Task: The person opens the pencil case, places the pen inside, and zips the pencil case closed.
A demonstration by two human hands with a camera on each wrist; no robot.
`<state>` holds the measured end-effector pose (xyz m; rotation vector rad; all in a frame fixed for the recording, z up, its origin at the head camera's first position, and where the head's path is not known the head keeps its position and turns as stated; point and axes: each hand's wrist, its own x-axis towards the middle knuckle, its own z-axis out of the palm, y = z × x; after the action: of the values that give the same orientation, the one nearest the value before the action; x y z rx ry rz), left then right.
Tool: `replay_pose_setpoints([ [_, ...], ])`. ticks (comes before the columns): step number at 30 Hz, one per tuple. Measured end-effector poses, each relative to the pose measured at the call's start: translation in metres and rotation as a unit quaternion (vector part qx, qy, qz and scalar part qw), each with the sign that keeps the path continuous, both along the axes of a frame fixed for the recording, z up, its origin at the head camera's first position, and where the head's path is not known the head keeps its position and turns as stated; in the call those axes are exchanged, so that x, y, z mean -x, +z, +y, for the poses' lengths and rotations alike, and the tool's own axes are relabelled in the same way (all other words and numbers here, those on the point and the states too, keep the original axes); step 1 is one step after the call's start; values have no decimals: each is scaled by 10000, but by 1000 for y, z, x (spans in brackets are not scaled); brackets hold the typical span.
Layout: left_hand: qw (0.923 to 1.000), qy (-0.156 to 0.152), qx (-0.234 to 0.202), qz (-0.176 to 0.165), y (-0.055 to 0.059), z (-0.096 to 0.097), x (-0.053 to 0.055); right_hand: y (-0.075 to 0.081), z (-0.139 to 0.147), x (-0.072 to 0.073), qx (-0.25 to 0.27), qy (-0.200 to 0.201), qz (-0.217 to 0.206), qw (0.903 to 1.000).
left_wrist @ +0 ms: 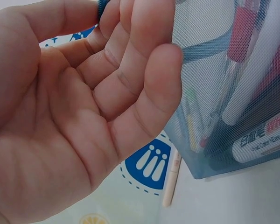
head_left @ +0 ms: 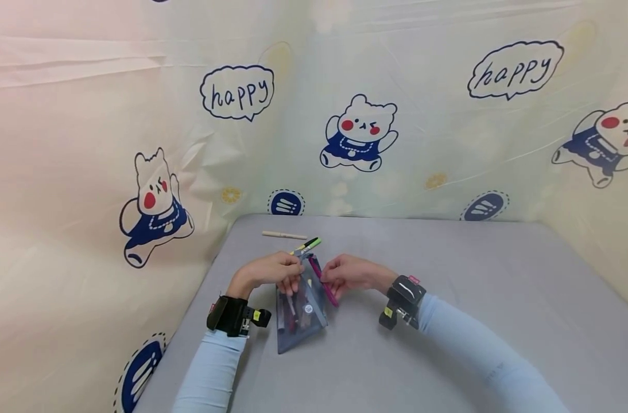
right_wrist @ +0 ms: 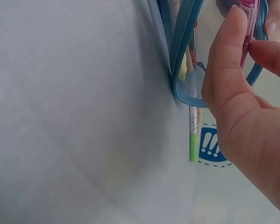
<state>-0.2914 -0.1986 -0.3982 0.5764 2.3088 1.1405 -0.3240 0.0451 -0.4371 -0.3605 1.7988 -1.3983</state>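
Note:
A blue-grey mesh zip pouch [head_left: 298, 339] with several pens inside is held up by its rim in my left hand [head_left: 272, 269]. Through the mesh in the left wrist view, a white marker [left_wrist: 263, 147] and red and white pens show. My right hand [head_left: 354, 272] pinches a magenta pen [head_left: 332, 296] at the pouch's mouth. In the right wrist view the thumb and a finger grip this pen [right_wrist: 250, 14], and the zip edge [right_wrist: 184, 42] of the pouch gapes beside them. The left fingertips on the rim are partly hidden.
Just beyond the pouch lie a green-ended marker [head_left: 314, 244] and a yellow pen [head_left: 297, 251] on the grey table [head_left: 448, 275]. Farther back is a beige pen [head_left: 285, 234]. A printed curtain [head_left: 417, 137] hangs behind the table and along its sides.

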Motion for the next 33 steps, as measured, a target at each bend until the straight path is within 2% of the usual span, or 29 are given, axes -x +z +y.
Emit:
replay_pose_setpoints([
  [8,10000,-33,-21,83,0,-2,2,0,-13,1,165,50,-69,9998],
  [18,10000,-20,-24,24,-1,-2,1,-1,-29,-3,302,27,-149,9994],
  [28,9999,-104,-78,60,0,-3,2,-2,-25,-3,576,-14,-179,9982],
  [33,9999,-71,-81,48,-1,-3,1,-1,-21,-2,557,13,-184,9983],
])
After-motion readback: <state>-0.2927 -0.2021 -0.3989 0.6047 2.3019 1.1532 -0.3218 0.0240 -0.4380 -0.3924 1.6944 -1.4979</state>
